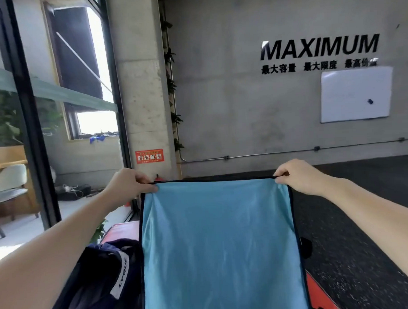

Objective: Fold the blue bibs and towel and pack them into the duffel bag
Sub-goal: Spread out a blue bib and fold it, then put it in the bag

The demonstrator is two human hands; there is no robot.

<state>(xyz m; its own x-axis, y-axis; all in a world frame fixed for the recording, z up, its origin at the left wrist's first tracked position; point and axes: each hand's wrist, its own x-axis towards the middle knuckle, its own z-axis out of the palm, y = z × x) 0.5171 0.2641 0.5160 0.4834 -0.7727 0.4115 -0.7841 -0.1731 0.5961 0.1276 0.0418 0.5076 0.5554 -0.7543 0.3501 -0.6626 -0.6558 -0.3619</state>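
Hands point(130, 182) point(294, 176) pinch blue towel point(220, 246) corners, holding it spread.

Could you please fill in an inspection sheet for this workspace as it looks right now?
Surface: orange surface, mostly hidden by the cloth.
Job's things: light blue cloth with dark trim, held up and hanging flat; dark duffel bag lower left.
Clutter: nothing seen.
Hands: left hand and right hand each pinch a top corner.
Cables: wall conduit.
Surroundings: concrete wall, whiteboard, chair.
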